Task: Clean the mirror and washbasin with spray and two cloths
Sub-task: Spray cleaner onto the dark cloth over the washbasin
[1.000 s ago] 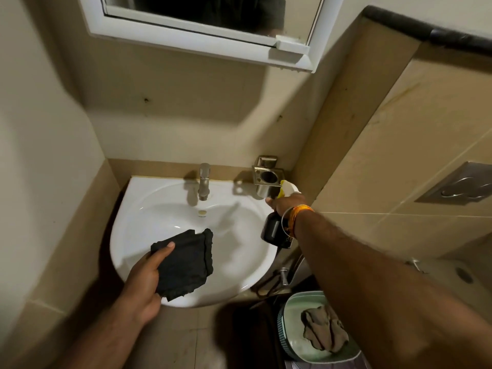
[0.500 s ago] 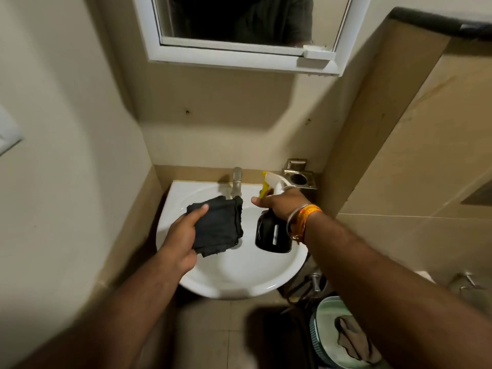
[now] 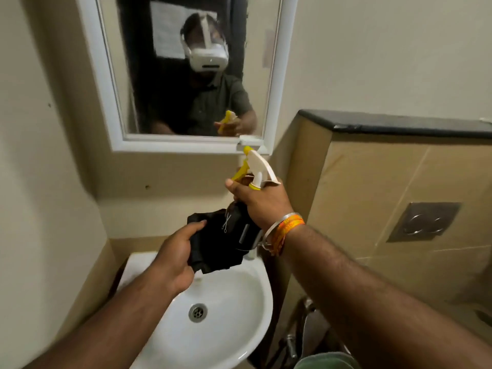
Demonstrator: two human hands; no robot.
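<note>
Hands first: I see my right hand (image 3: 259, 202) wrapped tight around the neck of the spray bottle (image 3: 250, 193), forefinger out front by the yellow trigger, white nozzle tilted up toward the mirror (image 3: 191, 67). Bangles and orange threads (image 3: 282, 230) ring that wrist. My left hand (image 3: 177, 253) grips the black cloth (image 3: 215, 246), thumb pressed on top, cloth bunched just beside the bottle's dark body. Below both sits the white washbasin (image 3: 231, 310), its drain (image 3: 197, 312) uncovered. On the tiled wall to the right I spot a metal flush plate (image 3: 423, 222).
</note>
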